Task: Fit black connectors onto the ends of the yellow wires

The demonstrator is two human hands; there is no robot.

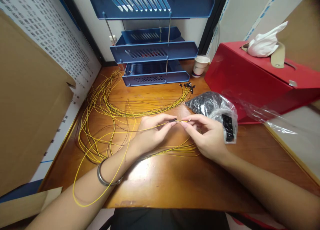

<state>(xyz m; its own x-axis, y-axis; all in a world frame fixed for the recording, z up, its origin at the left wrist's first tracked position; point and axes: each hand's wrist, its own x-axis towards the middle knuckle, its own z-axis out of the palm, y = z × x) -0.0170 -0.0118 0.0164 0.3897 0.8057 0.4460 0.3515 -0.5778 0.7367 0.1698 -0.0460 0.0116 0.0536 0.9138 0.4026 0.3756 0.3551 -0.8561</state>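
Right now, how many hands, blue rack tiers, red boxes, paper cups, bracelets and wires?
Left hand and right hand: 2
Blue rack tiers: 3
Red box: 1
Paper cup: 1
Bracelet: 1
Yellow wires: too tangled to count
Total without wires: 8

A slim, silvery-grey bangle [103, 181] circles the left wrist [111, 168]; dark cloth [170, 220] covers the lap.

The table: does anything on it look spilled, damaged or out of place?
Nothing looks spilled or plainly damaged. One oddity: a loose yellow wire makes a wide loop across the left forearm in this view, straying from the tangle of wires on the table.
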